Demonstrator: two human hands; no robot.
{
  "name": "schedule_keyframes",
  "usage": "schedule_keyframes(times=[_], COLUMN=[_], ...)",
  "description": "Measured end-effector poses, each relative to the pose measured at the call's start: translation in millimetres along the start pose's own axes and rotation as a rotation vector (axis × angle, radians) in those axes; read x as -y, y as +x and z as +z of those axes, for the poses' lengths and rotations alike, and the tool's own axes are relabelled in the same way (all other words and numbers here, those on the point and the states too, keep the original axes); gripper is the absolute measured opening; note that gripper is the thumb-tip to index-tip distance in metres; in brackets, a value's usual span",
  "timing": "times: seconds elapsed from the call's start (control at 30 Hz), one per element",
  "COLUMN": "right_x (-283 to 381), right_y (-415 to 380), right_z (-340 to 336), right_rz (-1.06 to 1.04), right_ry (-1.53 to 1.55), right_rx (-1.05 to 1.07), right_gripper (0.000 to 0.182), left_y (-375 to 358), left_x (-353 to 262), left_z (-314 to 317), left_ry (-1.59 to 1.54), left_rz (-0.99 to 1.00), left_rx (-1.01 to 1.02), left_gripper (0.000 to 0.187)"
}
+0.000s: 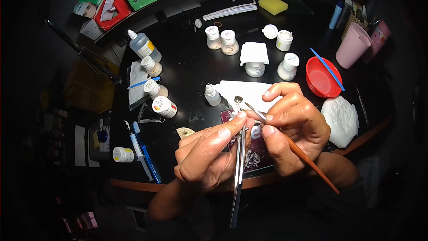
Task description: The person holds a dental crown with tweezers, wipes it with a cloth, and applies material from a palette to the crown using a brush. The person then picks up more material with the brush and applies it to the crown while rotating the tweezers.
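Observation:
Low in the middle, my left hand [206, 154] is closed round metal tweezers [239, 169], whose long handle points down toward me. At the tweezers' upper tips sits a small dark, shiny, cap-like piece [238, 99]. My right hand [301, 122] pinches a fine brush [310, 163] by its metal ferrule, its wooden handle slanting down to the right. The brush's pointed tip lies just right of the small piece. Behind the tips lies white tissue [254, 90], with a small white dropper bottle [212, 95] at its left end. A dark purple pad [263, 154] with whitish scraps lies under my hands.
Several white-lidded jars [164, 107] stand left and behind. A larger squeeze bottle [145, 47] is at far left. To the right are a red bowl [317, 78] with a blue stick [327, 69] across it, a wadded tissue [340, 122] and a pink cup [353, 47].

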State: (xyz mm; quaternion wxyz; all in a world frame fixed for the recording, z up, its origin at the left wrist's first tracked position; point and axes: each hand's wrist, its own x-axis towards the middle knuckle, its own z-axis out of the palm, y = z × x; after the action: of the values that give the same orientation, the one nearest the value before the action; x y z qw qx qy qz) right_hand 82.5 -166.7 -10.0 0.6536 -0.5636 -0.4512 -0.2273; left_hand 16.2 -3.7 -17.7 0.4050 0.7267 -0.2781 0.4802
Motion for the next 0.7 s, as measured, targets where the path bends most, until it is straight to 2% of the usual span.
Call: schedule_keyframes(times=[0.7], right_x=[-4.5], right_y=[2.3], right_z=[5.5], right_rz=[-0.014], right_ry=[-0.033], right_rx=[-0.020], right_gripper=[0.015], left_y=[3.4], left_x=[-7.7], left_z=[0.7], left_ry=[0.116], left_rz=[-0.039], left_rx=[0.032], left_gripper=[0.045])
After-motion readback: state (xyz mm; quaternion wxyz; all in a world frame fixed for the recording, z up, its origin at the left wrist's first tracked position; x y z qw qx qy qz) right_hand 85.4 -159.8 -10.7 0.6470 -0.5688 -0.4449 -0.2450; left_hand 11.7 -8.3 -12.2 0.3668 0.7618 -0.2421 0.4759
